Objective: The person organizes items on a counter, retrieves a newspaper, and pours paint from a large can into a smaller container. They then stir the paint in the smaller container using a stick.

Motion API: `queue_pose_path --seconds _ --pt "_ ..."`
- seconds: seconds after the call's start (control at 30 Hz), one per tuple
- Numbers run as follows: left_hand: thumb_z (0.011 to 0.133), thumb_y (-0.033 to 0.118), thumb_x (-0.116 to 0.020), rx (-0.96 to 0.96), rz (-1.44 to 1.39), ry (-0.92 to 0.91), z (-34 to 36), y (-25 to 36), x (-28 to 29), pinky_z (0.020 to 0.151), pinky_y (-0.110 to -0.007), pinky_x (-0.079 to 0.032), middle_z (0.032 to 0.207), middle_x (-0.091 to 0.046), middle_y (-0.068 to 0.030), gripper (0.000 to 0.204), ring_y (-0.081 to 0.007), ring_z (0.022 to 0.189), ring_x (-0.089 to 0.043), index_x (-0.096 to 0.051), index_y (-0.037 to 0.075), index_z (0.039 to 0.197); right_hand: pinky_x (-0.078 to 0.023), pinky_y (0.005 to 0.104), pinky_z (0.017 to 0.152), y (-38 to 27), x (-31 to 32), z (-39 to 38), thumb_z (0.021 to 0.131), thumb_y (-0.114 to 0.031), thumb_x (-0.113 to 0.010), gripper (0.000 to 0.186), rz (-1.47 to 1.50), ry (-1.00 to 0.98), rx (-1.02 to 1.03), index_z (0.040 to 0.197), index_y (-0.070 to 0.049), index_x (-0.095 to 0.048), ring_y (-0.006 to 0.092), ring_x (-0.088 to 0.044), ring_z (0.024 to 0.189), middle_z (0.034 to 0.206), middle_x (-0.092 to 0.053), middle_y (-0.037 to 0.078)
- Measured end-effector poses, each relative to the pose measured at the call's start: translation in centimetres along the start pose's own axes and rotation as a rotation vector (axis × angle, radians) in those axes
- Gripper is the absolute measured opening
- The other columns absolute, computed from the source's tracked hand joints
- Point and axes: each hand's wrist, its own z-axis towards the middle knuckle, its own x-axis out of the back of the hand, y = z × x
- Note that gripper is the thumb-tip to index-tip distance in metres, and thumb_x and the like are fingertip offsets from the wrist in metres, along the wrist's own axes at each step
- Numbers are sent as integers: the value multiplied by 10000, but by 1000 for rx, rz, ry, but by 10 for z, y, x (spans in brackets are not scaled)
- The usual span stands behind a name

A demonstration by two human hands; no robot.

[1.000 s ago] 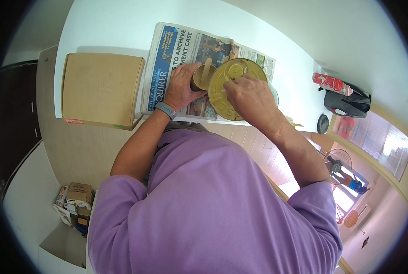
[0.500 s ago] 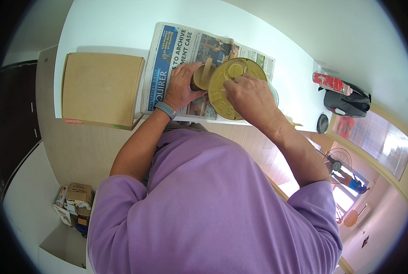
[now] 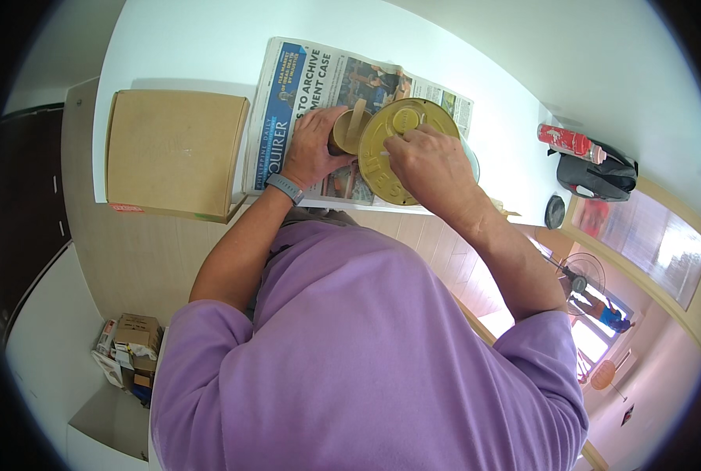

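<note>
My left hand [image 3: 311, 149] wraps round the side of a small open can [image 3: 343, 140], thumb on the near side. A flat wooden stick [image 3: 357, 118] lies across its mouth. Right beside it is a wide round gold-coloured metal lid [image 3: 376, 177], seen from above, with a smaller round cap [image 3: 405, 120] near its far edge. Over the middle of that lid, my right hand [image 3: 429, 161] has its fingers pinched together. What they hold, if anything, is hidden; a thin pale tip shows just beyond them. Folded newspaper [image 3: 276, 129] lies under the can and lid.
A closed brown cardboard box [image 3: 174, 153] sits at the left of the white table [image 3: 201, 43]. By the right end are a red bottle [image 3: 566, 143], a dark bag [image 3: 602, 173] and a dark round object [image 3: 554, 212]. A pale rounded edge [image 3: 470, 161] shows beside the lid.
</note>
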Motion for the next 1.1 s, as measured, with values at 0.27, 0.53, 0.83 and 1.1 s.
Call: queue_pose_path --seconds 0.27,0.53,0.83,1.1 --pt "600 235 -915 -10 -3 3 1 1 1 1076 -462 -392 1341 -587 -113 933 -360 1244 -534 -475 108 1414 -575 409 667 0 0 0 799 -43 -648 43 -6 -11 -3 833 -20 -663 282 -686 827 783 -669 125" --pt "589 221 -917 -7 9 3 0 0 0 1068 -460 -400 1337 -589 -112 944 -359 1240 -536 -474 111 1416 -574 411 666 -1 1 0 804 -46 -644 39 -7 -13 -10 829 -20 -659 285 -685 829 781 -672 124" --pt "590 221 -920 -11 10 1 0 -1 -1 1072 -461 -399 1334 -591 -121 947 -365 1247 -532 -476 110 1419 -568 410 675 1 -1 -3 808 -66 -645 40 24 16 -15 822 -31 -660 284 -684 828 770 -667 116" --pt "634 299 -920 -26 -35 -9 10 11 -1 1054 -468 -405 1286 -606 -121 862 -362 1228 -524 -519 95 1370 -549 408 654 17 1 -25 811 -112 -675 53 70 122 -39 819 -62 -658 262 -665 777 734 -645 81"
